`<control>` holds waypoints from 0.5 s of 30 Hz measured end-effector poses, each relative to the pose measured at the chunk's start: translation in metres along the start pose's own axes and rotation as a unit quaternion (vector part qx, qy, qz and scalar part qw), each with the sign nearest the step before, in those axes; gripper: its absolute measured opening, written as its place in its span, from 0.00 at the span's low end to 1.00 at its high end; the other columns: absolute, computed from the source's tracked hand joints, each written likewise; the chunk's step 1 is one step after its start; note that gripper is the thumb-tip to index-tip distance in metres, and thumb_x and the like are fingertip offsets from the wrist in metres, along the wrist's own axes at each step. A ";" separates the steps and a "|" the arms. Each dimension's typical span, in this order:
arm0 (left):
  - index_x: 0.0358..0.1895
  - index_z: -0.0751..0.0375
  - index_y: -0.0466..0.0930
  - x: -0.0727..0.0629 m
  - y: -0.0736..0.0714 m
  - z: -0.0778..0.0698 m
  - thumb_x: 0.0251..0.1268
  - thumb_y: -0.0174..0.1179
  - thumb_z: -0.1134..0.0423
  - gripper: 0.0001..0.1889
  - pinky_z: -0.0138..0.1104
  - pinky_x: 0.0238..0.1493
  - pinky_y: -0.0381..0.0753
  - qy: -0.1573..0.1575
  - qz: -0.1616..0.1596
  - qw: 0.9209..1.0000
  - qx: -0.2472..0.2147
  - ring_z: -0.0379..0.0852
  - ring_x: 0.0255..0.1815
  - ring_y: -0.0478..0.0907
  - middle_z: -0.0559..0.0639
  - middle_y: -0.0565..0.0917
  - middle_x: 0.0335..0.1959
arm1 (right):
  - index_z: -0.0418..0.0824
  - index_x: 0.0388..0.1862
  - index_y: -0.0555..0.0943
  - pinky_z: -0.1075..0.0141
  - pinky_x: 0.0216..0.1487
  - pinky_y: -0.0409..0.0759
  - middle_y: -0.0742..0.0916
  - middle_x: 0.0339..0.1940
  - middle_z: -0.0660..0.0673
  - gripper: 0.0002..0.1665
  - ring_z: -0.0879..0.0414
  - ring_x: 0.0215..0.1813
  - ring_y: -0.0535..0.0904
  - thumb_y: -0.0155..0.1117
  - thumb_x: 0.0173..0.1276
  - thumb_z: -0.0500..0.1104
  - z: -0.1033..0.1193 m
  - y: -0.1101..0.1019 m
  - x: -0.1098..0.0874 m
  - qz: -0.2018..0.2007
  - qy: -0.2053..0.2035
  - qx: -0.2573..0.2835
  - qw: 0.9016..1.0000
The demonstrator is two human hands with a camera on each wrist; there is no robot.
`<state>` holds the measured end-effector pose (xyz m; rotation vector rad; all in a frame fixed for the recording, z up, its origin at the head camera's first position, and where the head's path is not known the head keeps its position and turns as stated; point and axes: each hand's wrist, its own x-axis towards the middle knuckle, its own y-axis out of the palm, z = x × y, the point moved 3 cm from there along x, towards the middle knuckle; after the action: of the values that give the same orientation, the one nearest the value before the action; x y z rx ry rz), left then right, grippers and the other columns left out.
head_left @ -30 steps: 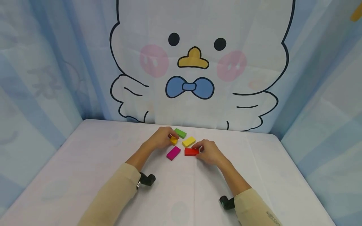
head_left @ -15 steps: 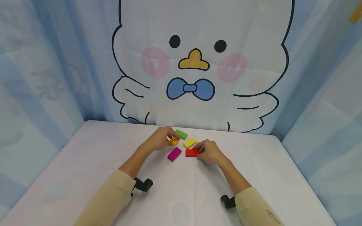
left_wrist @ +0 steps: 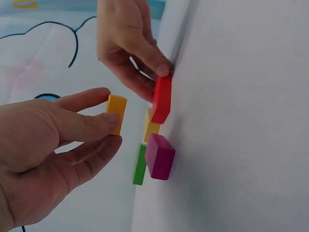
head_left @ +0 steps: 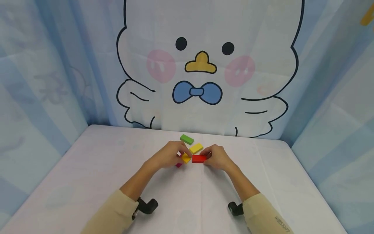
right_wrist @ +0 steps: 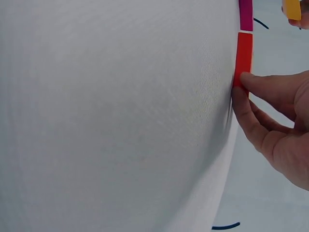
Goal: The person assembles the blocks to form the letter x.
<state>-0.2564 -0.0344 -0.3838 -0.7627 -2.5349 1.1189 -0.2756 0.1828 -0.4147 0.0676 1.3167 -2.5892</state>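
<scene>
My left hand (head_left: 168, 155) pinches a small orange-yellow block (left_wrist: 117, 104) between thumb and fingertips. In the left wrist view this block is held up off the table. The thumb and fingers of my right hand (head_left: 217, 158) grip the right end of a red block (head_left: 197, 159), which lies on the table. Partly hidden beneath my left hand in the head view is a magenta block (left_wrist: 161, 157), lying just left of the red one. Behind the red block lies a yellow block (head_left: 196, 148), and a green block (head_left: 187, 139) sits farther back.
All the blocks are on or over a table with a white cloth (head_left: 187, 195). Behind it hangs a curtain (head_left: 204, 120) printed with a cartoon bird. Blue-and-white curtains (head_left: 38, 97) enclose the sides. Each wrist carries a black camera mount (head_left: 148, 206).
My left hand has lifted the orange-yellow block from beside the green one and brought it toward me and right, over the magenta block. The right hand stays on the red block.
</scene>
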 end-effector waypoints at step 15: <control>0.46 0.52 0.93 -0.008 0.043 -0.005 0.62 0.73 0.71 0.12 0.24 0.48 0.83 0.038 0.092 0.995 0.003 0.40 0.47 0.81 0.42 0.85 0.44 | 0.41 0.52 0.90 0.60 0.53 0.86 0.89 0.41 0.46 0.18 0.53 0.44 0.80 0.76 0.63 0.32 0.001 0.000 -0.001 -0.002 0.008 0.006 1.000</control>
<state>-0.2324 -0.0114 -0.4124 -1.0334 -2.4369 1.1299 -0.2741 0.1826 -0.4141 0.0876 1.3096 -2.6054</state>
